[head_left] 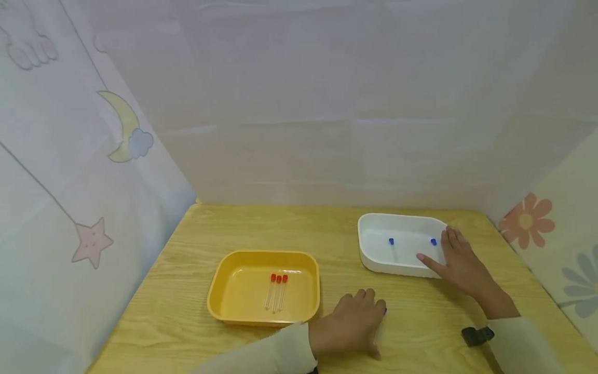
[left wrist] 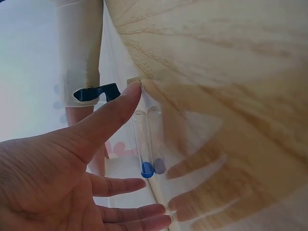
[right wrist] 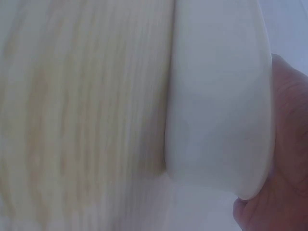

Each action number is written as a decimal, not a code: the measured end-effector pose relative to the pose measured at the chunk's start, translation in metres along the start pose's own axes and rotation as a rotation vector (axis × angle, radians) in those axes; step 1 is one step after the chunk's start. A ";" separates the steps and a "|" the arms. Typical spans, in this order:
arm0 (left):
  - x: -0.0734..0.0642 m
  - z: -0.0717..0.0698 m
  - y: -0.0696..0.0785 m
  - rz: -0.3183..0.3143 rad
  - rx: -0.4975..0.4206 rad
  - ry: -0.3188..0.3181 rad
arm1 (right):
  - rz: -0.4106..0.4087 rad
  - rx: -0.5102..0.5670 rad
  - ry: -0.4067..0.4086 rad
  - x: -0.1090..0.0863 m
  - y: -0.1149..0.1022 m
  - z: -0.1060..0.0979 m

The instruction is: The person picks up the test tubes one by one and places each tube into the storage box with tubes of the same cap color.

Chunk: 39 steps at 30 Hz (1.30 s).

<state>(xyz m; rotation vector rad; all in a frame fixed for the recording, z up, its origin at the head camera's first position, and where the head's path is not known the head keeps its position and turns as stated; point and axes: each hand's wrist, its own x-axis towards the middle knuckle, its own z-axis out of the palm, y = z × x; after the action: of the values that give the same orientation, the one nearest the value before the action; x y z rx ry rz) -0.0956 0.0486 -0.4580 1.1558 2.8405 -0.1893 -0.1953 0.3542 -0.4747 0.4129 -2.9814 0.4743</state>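
Observation:
In the head view my left hand is low over the table, fingers spread, beside a clear test tube with a blue cap. The left wrist view shows this tube lying on the glossy tabletop between my thumb and fingers, its reflection next to it. My right hand reaches over the right end of a white tray, thumb and fingers apart. Blue-capped tubes lie inside, one blue cap showing between thumb and fingers. In the right wrist view the tray wall hides part of this hand.
A yellow tray stands left of my left hand, with three red-capped test tubes inside. Another blue cap shows in the white tray. Printed cloth walls border the wooden table at the back and sides.

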 end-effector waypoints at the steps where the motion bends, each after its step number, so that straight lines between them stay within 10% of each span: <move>1: 0.000 0.001 0.000 0.002 -0.002 -0.001 | 0.000 0.000 0.001 0.000 0.000 0.001; 39: 0.007 0.007 0.002 -0.031 0.008 -0.046 | -0.017 0.004 -0.005 0.001 0.002 0.003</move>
<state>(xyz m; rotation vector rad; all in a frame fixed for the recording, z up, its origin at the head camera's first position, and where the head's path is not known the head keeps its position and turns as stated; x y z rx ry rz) -0.0989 0.0543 -0.4662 1.0952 2.8213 -0.2270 -0.1965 0.3550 -0.4777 0.4402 -2.9795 0.4785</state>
